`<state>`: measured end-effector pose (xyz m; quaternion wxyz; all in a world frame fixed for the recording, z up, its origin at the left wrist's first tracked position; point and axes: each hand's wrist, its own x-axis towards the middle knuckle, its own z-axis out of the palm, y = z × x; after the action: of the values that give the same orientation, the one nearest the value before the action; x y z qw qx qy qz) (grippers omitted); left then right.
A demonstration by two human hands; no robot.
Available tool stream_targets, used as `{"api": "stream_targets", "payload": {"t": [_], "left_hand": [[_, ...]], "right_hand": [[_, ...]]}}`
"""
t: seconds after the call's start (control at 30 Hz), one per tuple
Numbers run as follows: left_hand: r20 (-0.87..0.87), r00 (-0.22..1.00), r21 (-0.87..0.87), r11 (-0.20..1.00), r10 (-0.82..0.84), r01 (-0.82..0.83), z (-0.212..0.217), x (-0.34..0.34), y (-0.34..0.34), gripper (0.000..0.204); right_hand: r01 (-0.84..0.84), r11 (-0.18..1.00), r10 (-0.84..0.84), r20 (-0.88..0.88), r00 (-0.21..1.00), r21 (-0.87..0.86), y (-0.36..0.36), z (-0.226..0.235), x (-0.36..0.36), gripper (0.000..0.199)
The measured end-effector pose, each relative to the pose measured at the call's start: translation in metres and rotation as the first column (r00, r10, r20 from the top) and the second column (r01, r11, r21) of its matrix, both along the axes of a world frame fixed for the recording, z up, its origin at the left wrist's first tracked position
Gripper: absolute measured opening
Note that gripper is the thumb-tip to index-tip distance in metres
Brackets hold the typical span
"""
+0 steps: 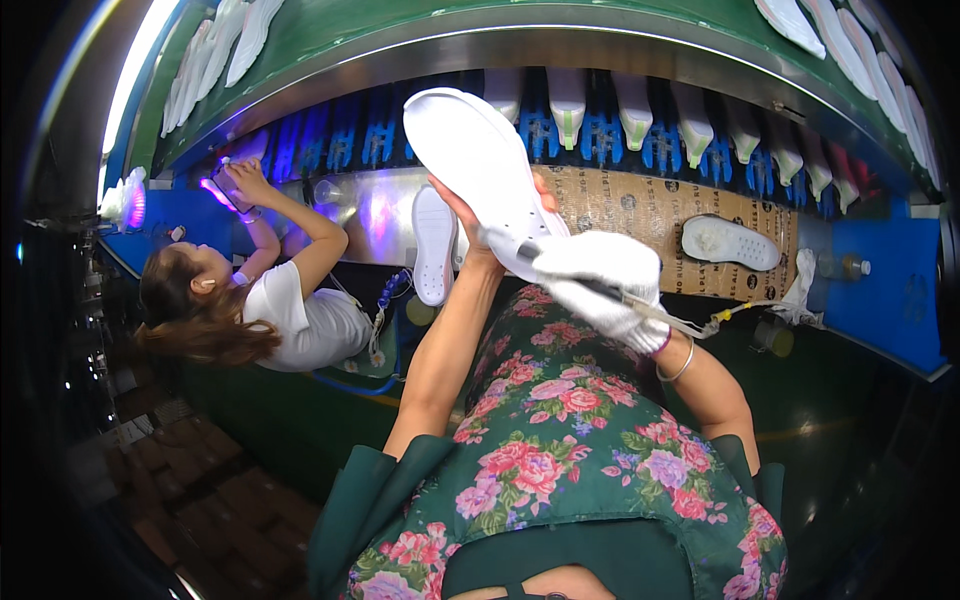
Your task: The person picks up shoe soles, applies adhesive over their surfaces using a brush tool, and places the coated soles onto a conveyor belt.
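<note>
My bare left hand (468,228) is wrapped round a white shoe sole (475,150) from beneath, its fingertips showing along the far right edge. The sole is raised above the bench, tilted, with a row of small holes near its lower end. In a white knitted glove, my right hand (600,280) is closed by that lower end. A slim stick-like tool (528,250) with a dark tip sticks out between its fingers; the rest of it is hidden. A second white sole (433,245) lies flat on the bench just left of my left forearm.
Another sole (730,243) lies on brown printed cardboard (630,215) at right. Behind, several white soles (636,110) hang in a blue rack (600,140) below a green shelf (560,15). A co-worker (290,290) sits at left near a purple-lit device. A clear bottle (840,266) lies at far right.
</note>
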<state>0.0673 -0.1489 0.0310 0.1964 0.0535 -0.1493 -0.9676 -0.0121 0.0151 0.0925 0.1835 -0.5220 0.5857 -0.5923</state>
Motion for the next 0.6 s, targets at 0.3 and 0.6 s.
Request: {"api": "stream_targets", "payload": {"t": [0.3,0.6], "left_hand": [[0.069,0.996,0.039,0.998,0.050,-0.053,0.001,-0.004,-0.016,0.099],[0.129,0.965,-0.005,0.973,-0.229,0.231,0.008,-0.011,-0.039,0.114]], "right_hand": [[-0.085,0.995,0.086,0.024,0.996,-0.043,-0.007,0.002,0.003,0.021],[-0.111,0.993,0.105,-0.175,0.979,-0.026,-0.004,-0.003,0.010,0.028]]}}
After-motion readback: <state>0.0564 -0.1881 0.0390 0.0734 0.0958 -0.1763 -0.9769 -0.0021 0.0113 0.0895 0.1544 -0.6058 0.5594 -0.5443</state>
